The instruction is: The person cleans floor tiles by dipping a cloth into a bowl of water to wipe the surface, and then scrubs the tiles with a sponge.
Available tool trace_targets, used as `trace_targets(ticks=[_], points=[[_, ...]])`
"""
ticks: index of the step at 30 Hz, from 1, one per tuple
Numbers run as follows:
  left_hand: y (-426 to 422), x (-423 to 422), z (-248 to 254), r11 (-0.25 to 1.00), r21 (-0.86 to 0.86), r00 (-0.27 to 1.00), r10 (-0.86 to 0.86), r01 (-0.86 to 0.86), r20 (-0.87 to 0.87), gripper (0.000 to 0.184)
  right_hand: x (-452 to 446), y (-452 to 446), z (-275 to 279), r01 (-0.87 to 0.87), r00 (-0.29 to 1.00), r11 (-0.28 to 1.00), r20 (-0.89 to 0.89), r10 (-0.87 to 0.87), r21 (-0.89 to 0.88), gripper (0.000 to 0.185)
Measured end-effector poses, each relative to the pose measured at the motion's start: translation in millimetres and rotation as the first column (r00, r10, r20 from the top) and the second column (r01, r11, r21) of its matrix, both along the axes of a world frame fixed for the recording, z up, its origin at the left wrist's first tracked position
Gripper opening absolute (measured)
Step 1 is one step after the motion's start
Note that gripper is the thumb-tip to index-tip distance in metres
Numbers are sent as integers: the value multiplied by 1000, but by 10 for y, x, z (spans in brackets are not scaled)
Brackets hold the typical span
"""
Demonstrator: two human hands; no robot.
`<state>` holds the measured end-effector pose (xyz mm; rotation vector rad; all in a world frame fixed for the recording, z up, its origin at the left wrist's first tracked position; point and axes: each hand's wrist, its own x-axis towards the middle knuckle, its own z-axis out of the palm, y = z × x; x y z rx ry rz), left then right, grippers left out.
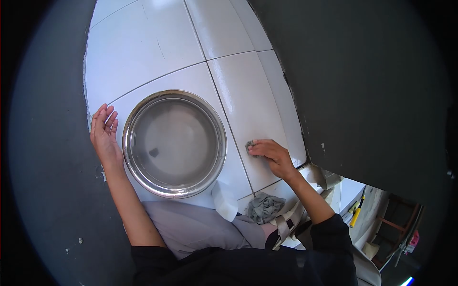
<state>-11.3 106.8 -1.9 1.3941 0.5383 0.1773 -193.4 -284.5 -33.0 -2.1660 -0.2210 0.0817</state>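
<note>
A round metal basin (222, 143) with greyish water stands on white floor tiles in front of me. Under the water shows a small dark patch I cannot identify. My left hand (106, 136) is raised at the basin's left side, near the dark wall, fingers loosely apart and holding nothing. On the tiles right of the basin, my right hand (269, 153) presses a small crumpled grey wad (250, 147) under its fingertips. Whether that wad is cloth or scouring wool I cannot tell. A bunched grey cloth (265, 209) lies on the floor nearer my body.
Dark walls (47, 124) run along the left and the right (362, 86) of the tiled strip. A white block-like object (224, 201) sits between basin and leg. A yellow-handled tool (355, 217) and a brown rack (403, 221) appear at lower right.
</note>
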Motion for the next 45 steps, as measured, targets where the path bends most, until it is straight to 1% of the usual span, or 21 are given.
trace_targets(ticks=[3,6,7,9,10,12,14,16,18,19,20,23,24,26,29,32,35,38,41,44,45], points=[[-6,-3,24,1000,-12,1000,-3,3,11,34,-303,-2,59,0,998,999,-64,-2,-33,48],[-25,-25,50,1000,-26,1000,0,0,22,34,-499,-25,135,10,986,1000,-166,-8,11,40],[-33,-25,68,1000,-30,1000,3,-2,28,34,-492,-29,199,182,938,976,-319,-135,121,36],[-58,-38,96,999,-42,999,8,-7,37,34,-463,-6,348,534,720,810,-632,-286,242,30],[-67,-48,103,999,-48,999,12,-10,40,34,-417,-12,315,616,743,657,-599,-299,436,28],[-67,-53,100,998,-65,999,12,-9,45,34,-130,150,584,659,750,375,-602,-273,652,33],[-81,-47,118,997,-72,999,10,-7,44,33,179,405,802,597,798,383,-573,-188,705,36],[-67,-45,102,996,-84,999,14,-10,49,34,441,753,918,513,823,442,-569,-7,736,33],[-53,-39,85,996,-95,999,9,-4,52,35,649,1101,851,298,832,673,-530,165,677,34],[-45,-31,81,995,-97,998,11,-5,54,35,738,1277,760,90,901,792,-389,194,603,33],[-36,-28,71,995,-100,998,12,-6,55,35,810,1429,669,-108,937,874,-245,249,475,33],[-64,-38,90,996,-88,998,24,-19,57,35,961,1707,571,-327,939,938,-72,336,111,32],[-76,-37,108,997,-78,998,30,-25,58,35,1002,1769,469,-339,939,940,53,340,-26,31],[-73,-36,92,996,-84,998,24,-18,64,35,1052,1837,249,-294,875,905,294,384,-307,28],[-53,-33,75,995,-104,998,8,-2,59,35,1025,1870,207,-306,894,876,203,399,-372,24],[-51,-33,82,994,-110,999,4,2,53,35,1040,1893,328,-356,915,828,17,402,-432,20],[-51,-32,63,995,-104,998,2,4,61,35,1054,1877,483,-339,928,869,25,372,-359,17],[-47,-29,60,994,-113,998,5,2,62,36,1046,1886,523,-212,913,929,277,300,-304,17],[-80,-38,88,993,-118,998,12,-4,65,35,1089,1913,329,-170,901,907,312,302,-386,17],[-81,-40,103,993,-116,998,16,-8,68,35,1084,1889,215,-223,909,854,217,357,-470,18],[-84,-39,103,993,-115,998,14,-6,67,35,1086,1880,188,-217,906,856,230,356,-469,17]])
